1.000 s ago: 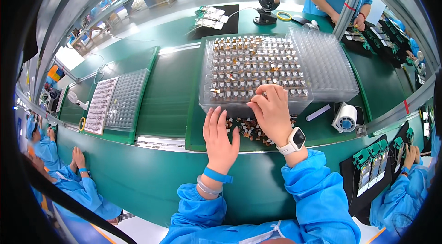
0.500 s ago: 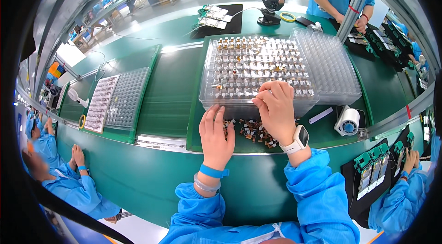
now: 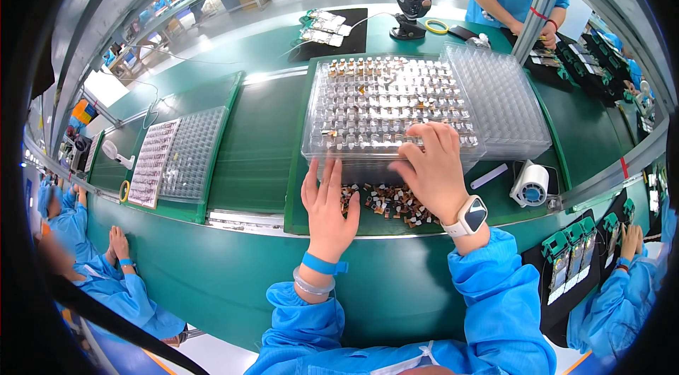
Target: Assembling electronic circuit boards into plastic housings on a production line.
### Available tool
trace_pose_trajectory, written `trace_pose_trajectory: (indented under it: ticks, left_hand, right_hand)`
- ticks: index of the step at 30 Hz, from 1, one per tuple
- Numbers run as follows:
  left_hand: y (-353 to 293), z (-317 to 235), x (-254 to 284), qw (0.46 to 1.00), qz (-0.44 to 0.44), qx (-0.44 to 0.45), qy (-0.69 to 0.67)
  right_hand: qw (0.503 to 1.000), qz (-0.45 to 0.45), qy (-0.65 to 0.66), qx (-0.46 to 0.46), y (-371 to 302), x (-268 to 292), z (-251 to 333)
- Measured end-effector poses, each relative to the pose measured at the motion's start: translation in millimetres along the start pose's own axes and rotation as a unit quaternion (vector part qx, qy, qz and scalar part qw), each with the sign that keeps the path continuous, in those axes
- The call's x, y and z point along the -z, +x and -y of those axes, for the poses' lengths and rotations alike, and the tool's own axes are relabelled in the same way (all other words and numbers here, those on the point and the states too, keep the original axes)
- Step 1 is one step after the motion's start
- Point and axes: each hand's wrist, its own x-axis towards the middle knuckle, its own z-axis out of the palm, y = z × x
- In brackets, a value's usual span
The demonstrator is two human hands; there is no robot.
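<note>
A stack of clear plastic trays stands before me; the top one holds rows of small silver and copper-coloured parts. My left hand lies with fingers stretched out, its tips at the front wall of the stack. Over the front right edge of the top tray is my right hand, its fingers bent and thumb apart from them. I see nothing held in it, though the undersides of its fingers are hidden. Between my hands, a loose pile of small brown and white parts lies on the green surface, partly covered by my hands.
Clear trays without parts stand on the right of the stack. A white cylindrical device and a pale strip lie nearby. Behind stands a black fan. Other trays sit on the left. Co-workers are on both sides.
My right hand has moved slightly right, and its thumb and fingers have come apart from a pinch. My left hand stays at the tray's front. The view has shifted a little.
</note>
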Motion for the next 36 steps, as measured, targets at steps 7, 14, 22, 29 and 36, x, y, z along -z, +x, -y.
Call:
trace_pose_trajectory:
  ticks: [7, 14, 22, 29, 36]
  left_hand:
    - [2, -4, 0, 0.999, 0.009, -0.014, 0.050]
    - [1, -3, -3, 0.998, 0.008, -0.013, 0.053]
    - [0, -5, -2, 0.998, 0.007, -0.010, 0.067]
    - [-4, 2, -7, 0.998, 0.015, -0.002, 0.068]
    - [-4, 2, -9, 0.997, 0.009, -0.003, 0.073]
  right_hand:
    - [0.999, -0.014, 0.039, 0.022, 2, -8, -8]
    - [0.999, -0.025, 0.030, 0.028, 0, -11, -9]
    - [0.999, -0.031, 0.010, 0.040, -4, -14, -11]
    - [0.999, 0.025, -0.015, 0.038, -22, 4, -25]
    - [0.995, 0.016, -0.025, -0.093, -46, 33, -47]
